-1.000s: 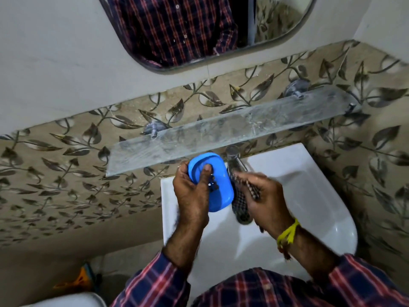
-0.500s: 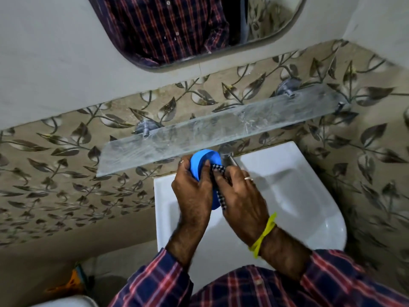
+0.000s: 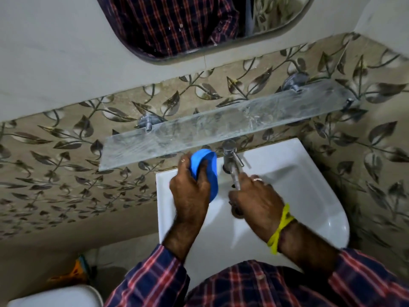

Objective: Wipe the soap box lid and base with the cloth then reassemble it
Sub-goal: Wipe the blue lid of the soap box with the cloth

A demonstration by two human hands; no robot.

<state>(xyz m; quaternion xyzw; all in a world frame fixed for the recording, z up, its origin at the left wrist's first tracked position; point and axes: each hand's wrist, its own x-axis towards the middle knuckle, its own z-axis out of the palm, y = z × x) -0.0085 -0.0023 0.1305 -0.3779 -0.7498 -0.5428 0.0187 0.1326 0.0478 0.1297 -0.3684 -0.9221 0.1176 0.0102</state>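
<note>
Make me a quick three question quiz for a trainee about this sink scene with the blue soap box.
1. True or false: the left hand holds the blue soap box over the white sink.
2. Which wrist has the yellow band? A) left B) right C) both
3. Fill in: the glass shelf is fixed to the wall above the ____.

Key:
1. True.
2. B; the band sits on the wrist of the right hand, beside the metal tap.
3. Sink.
</note>
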